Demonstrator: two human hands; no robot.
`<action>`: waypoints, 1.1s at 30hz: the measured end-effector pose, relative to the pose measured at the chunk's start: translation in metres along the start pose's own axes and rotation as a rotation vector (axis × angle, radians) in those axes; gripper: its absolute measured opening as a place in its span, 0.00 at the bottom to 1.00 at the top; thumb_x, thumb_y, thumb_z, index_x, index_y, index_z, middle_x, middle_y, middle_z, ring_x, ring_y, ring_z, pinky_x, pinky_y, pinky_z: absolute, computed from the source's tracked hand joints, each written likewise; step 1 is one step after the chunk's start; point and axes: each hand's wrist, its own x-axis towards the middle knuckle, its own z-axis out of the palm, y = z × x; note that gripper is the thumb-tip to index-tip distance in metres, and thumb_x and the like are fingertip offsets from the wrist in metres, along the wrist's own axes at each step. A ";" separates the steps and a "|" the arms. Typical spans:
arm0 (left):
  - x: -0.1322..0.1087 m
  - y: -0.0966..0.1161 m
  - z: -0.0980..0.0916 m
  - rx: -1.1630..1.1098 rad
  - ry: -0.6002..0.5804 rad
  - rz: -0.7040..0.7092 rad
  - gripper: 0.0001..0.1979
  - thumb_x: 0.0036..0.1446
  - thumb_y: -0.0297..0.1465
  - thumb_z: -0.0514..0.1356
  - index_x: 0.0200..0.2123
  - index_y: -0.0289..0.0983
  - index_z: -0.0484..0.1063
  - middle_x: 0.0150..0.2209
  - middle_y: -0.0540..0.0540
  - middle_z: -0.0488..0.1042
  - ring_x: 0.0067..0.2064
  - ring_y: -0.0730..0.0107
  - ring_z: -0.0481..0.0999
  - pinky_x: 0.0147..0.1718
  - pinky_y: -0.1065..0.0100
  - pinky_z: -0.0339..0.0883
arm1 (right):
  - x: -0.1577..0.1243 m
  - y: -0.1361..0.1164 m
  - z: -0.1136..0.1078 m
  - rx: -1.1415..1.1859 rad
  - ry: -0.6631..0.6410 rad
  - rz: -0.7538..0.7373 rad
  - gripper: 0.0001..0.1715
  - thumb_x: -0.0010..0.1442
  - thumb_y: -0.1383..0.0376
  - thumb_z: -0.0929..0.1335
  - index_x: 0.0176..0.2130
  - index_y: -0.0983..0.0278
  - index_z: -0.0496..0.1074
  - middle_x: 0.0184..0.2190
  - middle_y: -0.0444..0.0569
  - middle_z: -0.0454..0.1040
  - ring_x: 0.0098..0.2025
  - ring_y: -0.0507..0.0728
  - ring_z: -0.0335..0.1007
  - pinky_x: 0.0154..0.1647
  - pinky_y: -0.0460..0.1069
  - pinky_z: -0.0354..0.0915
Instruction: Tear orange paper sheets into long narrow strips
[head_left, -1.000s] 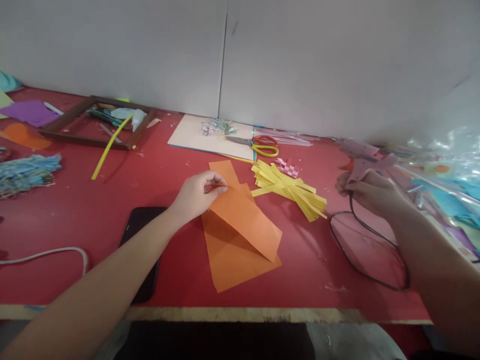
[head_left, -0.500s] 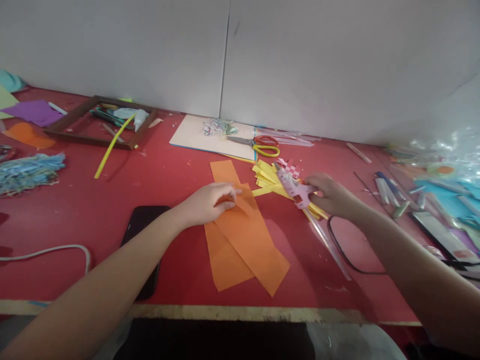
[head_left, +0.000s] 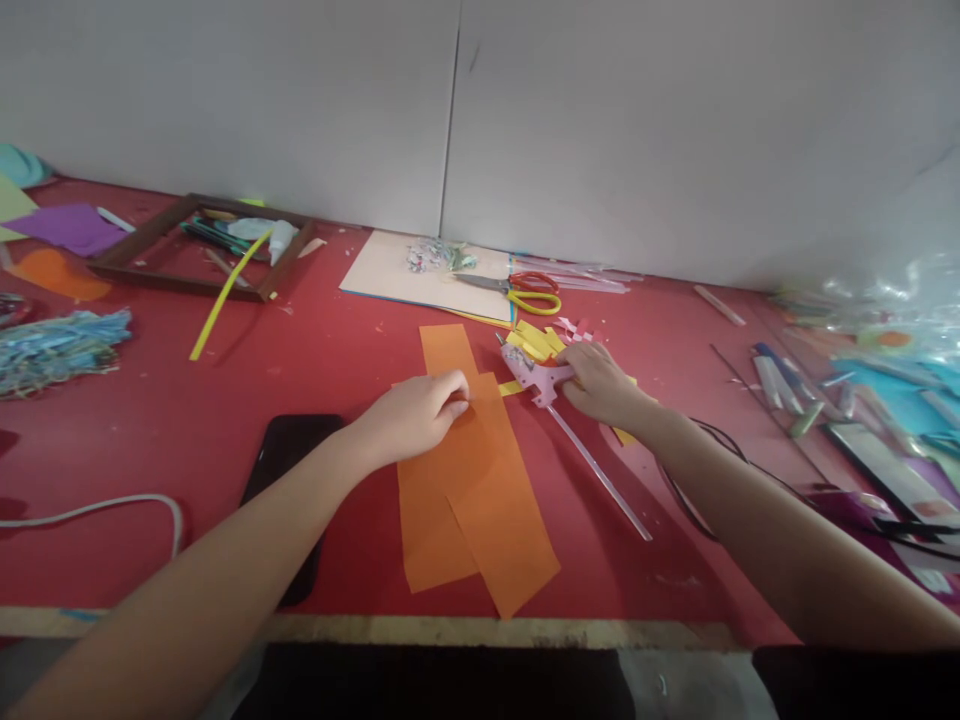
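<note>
My left hand (head_left: 416,415) is closed, thumb and fingers pinched together at an orange paper strip (head_left: 502,500). Just what the fingertips grip is partly hidden. More orange paper (head_left: 446,350) lies beneath, crossing that strip at an angle on the red table. My right hand (head_left: 600,380) is wrapped round the handle of a pink hot glue gun (head_left: 536,375), its nozzle pointing up and left. From the gun's back end sticks a long clear glue stick (head_left: 604,478). Cut yellow paper strips (head_left: 536,338) lie behind and under the gun.
Scissors (head_left: 510,290) rest on a cream sheet (head_left: 390,265) near the wall. A black phone (head_left: 296,450) lies beside my left forearm. Further left are a brown frame (head_left: 150,235) with tools and a fringed blue bundle (head_left: 64,350). A black cord (head_left: 686,505) loops under my right forearm.
My right hand has brought the glue gun leftward, closer to the orange paper. The orange strips have shifted slightly left and turned, and the raised flap by my left fingers is flatter.
</note>
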 end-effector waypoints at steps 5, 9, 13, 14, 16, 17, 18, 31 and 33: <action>-0.002 0.000 -0.005 0.014 0.006 -0.037 0.08 0.63 0.37 0.53 0.39 0.43 0.70 0.37 0.44 0.80 0.36 0.56 0.78 0.34 0.62 0.67 | -0.001 -0.001 -0.002 0.065 -0.023 0.024 0.20 0.53 0.70 0.63 0.47 0.66 0.65 0.45 0.62 0.72 0.49 0.69 0.67 0.51 0.62 0.66; -0.002 -0.002 -0.007 0.037 0.025 -0.054 0.07 0.62 0.37 0.54 0.38 0.43 0.70 0.35 0.45 0.79 0.35 0.58 0.78 0.33 0.63 0.66 | 0.000 0.000 0.001 0.064 -0.010 0.003 0.19 0.54 0.70 0.63 0.48 0.64 0.64 0.46 0.63 0.71 0.51 0.71 0.65 0.52 0.66 0.65; -0.001 -0.002 -0.008 0.082 0.012 -0.079 0.08 0.63 0.38 0.52 0.38 0.43 0.69 0.36 0.45 0.79 0.37 0.57 0.78 0.34 0.62 0.65 | 0.001 0.005 0.004 0.087 0.005 0.014 0.16 0.56 0.69 0.64 0.46 0.63 0.62 0.45 0.62 0.70 0.49 0.70 0.65 0.51 0.67 0.65; -0.001 -0.002 -0.008 0.087 0.014 -0.079 0.08 0.64 0.38 0.52 0.38 0.43 0.68 0.36 0.45 0.79 0.38 0.57 0.78 0.34 0.62 0.65 | 0.001 0.006 0.004 0.099 0.006 0.018 0.15 0.56 0.68 0.64 0.46 0.62 0.61 0.45 0.62 0.69 0.49 0.70 0.64 0.50 0.67 0.65; -0.001 -0.003 -0.008 0.088 0.026 -0.064 0.08 0.64 0.38 0.52 0.38 0.42 0.68 0.37 0.45 0.79 0.38 0.58 0.78 0.34 0.63 0.65 | 0.002 0.010 0.005 0.121 0.007 0.019 0.15 0.56 0.69 0.64 0.45 0.62 0.61 0.45 0.61 0.69 0.48 0.70 0.64 0.49 0.66 0.65; 0.000 -0.004 -0.008 0.086 0.034 -0.056 0.08 0.64 0.38 0.52 0.38 0.42 0.68 0.37 0.45 0.79 0.38 0.59 0.78 0.33 0.63 0.65 | 0.003 0.013 0.006 0.129 0.004 0.014 0.15 0.56 0.69 0.64 0.45 0.61 0.61 0.45 0.61 0.68 0.48 0.69 0.63 0.49 0.66 0.66; 0.000 -0.004 -0.008 0.082 0.041 -0.050 0.08 0.64 0.38 0.52 0.38 0.42 0.68 0.37 0.45 0.79 0.37 0.59 0.78 0.33 0.64 0.65 | 0.004 0.015 0.006 0.136 0.000 0.009 0.15 0.56 0.68 0.64 0.45 0.61 0.61 0.45 0.60 0.68 0.48 0.69 0.63 0.49 0.66 0.66; 0.003 0.000 -0.008 -0.252 0.164 -0.025 0.10 0.62 0.40 0.56 0.35 0.39 0.67 0.31 0.50 0.73 0.34 0.68 0.73 0.33 0.69 0.63 | -0.017 -0.079 -0.049 0.496 0.210 0.241 0.13 0.63 0.65 0.63 0.49 0.60 0.66 0.41 0.51 0.73 0.42 0.60 0.71 0.45 0.57 0.69; 0.002 0.002 -0.009 -0.325 0.127 0.016 0.12 0.62 0.41 0.57 0.35 0.38 0.68 0.29 0.51 0.71 0.31 0.70 0.71 0.31 0.70 0.61 | -0.020 -0.107 -0.050 0.716 0.031 0.179 0.13 0.66 0.58 0.64 0.48 0.59 0.68 0.41 0.49 0.76 0.40 0.57 0.73 0.41 0.52 0.70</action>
